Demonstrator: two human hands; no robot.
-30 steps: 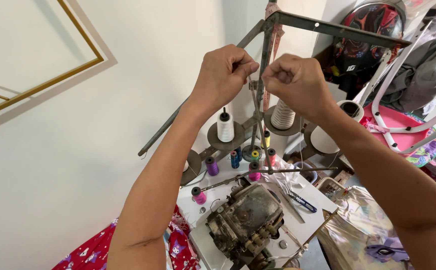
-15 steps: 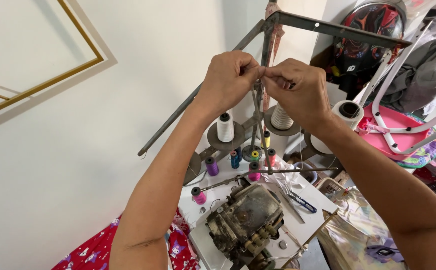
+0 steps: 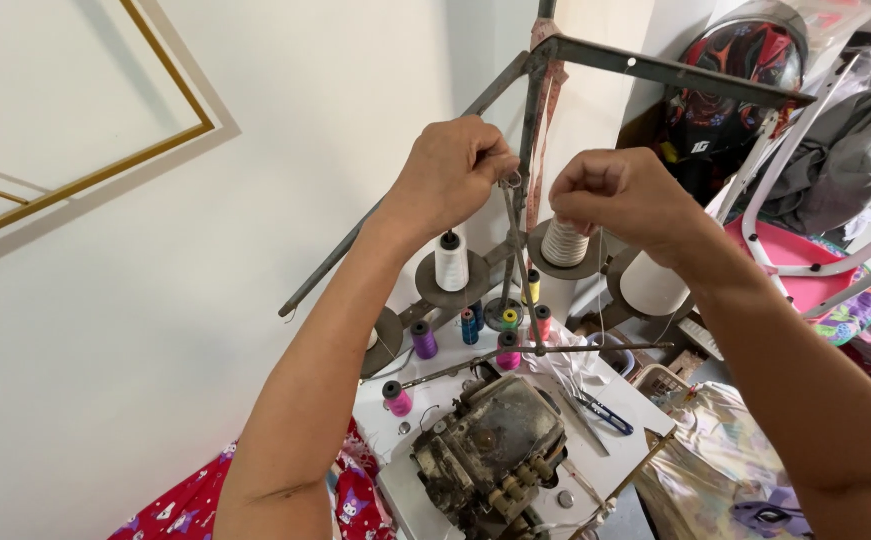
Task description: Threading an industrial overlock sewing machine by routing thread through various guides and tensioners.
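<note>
No packages, labels, signs or screens in view — none discernible.

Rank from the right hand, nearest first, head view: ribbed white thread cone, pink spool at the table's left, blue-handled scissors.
From the right hand:
1. Ribbed white thread cone, just below the hand.
2. Blue-handled scissors, lower down on the white table.
3. Pink spool, far down-left, beyond the left forearm.

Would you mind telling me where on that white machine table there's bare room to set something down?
Bare white table shows right of the sewing machine, below the blue-handled scissors. Behind the machine, small thread spools and white cones crowd the stand.
</note>
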